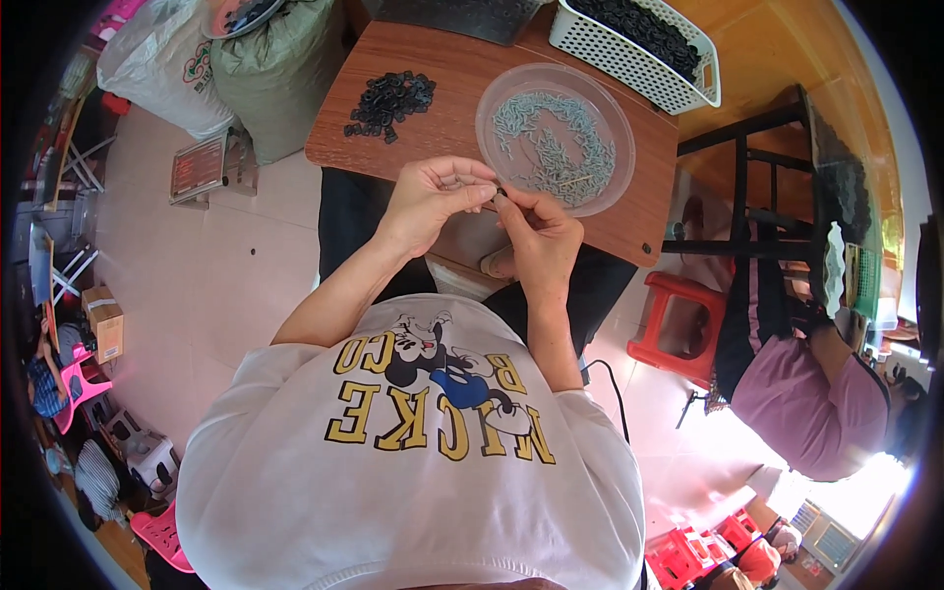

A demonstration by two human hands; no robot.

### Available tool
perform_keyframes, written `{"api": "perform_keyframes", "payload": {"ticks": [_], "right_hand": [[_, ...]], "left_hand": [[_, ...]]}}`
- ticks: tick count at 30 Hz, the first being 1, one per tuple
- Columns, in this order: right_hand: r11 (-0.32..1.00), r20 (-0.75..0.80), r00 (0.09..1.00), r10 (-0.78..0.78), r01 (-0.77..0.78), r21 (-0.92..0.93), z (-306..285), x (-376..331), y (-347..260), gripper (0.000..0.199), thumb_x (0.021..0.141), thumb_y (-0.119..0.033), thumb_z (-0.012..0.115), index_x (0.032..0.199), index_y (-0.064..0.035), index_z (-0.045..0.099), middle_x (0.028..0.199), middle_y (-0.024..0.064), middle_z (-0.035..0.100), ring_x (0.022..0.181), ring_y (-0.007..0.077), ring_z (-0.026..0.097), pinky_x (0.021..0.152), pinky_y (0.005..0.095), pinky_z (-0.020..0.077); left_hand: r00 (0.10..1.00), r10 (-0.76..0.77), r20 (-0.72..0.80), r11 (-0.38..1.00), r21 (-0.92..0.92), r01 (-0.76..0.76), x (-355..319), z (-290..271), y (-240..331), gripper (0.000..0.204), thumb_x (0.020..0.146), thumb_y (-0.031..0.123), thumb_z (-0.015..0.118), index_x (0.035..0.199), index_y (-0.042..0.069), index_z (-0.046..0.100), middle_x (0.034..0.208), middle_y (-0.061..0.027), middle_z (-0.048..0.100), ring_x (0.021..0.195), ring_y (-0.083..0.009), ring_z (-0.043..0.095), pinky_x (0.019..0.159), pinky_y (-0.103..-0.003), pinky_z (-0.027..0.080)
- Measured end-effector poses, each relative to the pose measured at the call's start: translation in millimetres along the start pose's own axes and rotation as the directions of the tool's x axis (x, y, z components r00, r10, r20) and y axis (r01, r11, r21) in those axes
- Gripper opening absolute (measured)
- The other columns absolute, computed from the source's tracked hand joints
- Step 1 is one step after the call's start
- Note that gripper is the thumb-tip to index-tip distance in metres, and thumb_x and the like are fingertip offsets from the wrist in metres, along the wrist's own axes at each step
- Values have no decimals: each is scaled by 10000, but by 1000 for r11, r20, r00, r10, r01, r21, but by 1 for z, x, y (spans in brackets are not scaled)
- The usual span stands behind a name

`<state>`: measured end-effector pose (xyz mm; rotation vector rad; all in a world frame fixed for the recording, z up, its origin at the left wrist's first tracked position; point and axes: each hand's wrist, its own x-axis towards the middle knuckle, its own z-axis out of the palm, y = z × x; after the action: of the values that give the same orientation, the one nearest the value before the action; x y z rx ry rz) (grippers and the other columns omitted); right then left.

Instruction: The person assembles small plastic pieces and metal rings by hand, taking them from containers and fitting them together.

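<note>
My left hand (438, 202) and my right hand (543, 236) meet at the near edge of the brown table (442, 118). Between their fingertips is a small black piece (500, 194), pinched from both sides; the fingers cover most of it, so its exact shape is hidden. A loose pile of small black plastic pieces (391, 103) lies on the table beyond my left hand. Just past my right hand stands a round clear plastic tub (621, 128), holding many small pale blue-grey pieces (556, 147) and a thin stick (572, 180).
At the far right of the table a white perforated basket (629, 57) is full of black parts. A dark tray (457, 18) sits at the far edge. Stuffed sacks (280, 88) stand left, near a small metal-legged stool (200, 169). A red stool (678, 324) and a seated person are on the right.
</note>
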<state>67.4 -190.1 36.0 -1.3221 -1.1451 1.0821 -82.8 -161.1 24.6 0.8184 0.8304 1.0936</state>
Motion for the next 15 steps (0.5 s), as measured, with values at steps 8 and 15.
{"api": "perform_keyframes", "payload": {"ticks": [8, 15], "right_hand": [[996, -45, 998, 38, -34, 83, 10, -1, 20, 146, 790, -17, 672, 924, 40, 679, 747, 27, 633, 624, 60, 568, 581, 183, 436], [998, -37, 999, -29, 27, -55, 13, -1, 24, 150, 792, -32, 675, 925, 37, 678, 714, 44, 634, 609, 55, 566, 562, 187, 437]], "left_hand": [[998, -31, -53, 994, -107, 26, -1, -11, -16, 196, 803, -2, 661, 993, -26, 619, 851, -85, 660, 704, -95, 601, 639, -199, 483], [996, -28, -81, 999, -49, 24, -1, -15, -12, 290, 777, -12, 676, 1056, -58, 610, 854, -112, 668, 726, -115, 609, 662, -224, 497]]}}
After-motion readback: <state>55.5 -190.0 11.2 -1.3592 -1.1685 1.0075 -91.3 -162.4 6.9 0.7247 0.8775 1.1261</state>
